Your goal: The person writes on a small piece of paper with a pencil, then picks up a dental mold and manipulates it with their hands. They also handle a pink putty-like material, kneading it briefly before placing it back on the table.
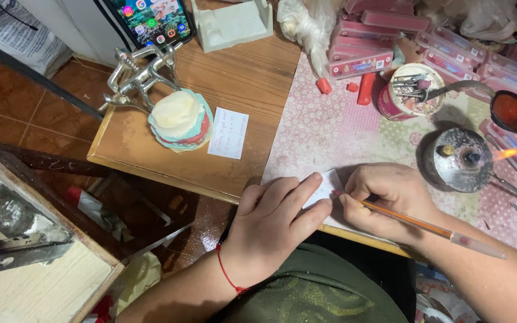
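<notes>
White paper slip lies at the near edge of the counter, on the patterned cloth, pinned under the fingertips of your left hand. Your right hand holds an orange pen in a closed writing grip, tip down on the slip's right part. The left hand's grip is flat and open, holding nothing, only pressing.

To do this step well:
- Keep the left fingers spread flat so that the slip cannot turn under the pen.
- Rest the heel of the right hand on the counter and move the pen with the fingers only.
- Keep your right forearm low and away from the lit burner, whose flame points right, just beyond the writing hand.
- Leave the tub of tools and the spoon where they stand, well clear of the slip.

On the wooden board to the left, a dental cast in its metal frame stands beside a second written slip.

Limits of view: both hands cover most of the slip, so what is written cannot be made out. The pen tip is partly hidden by the fingers. The pink boxes at the top are cut off by the frame edge.
</notes>
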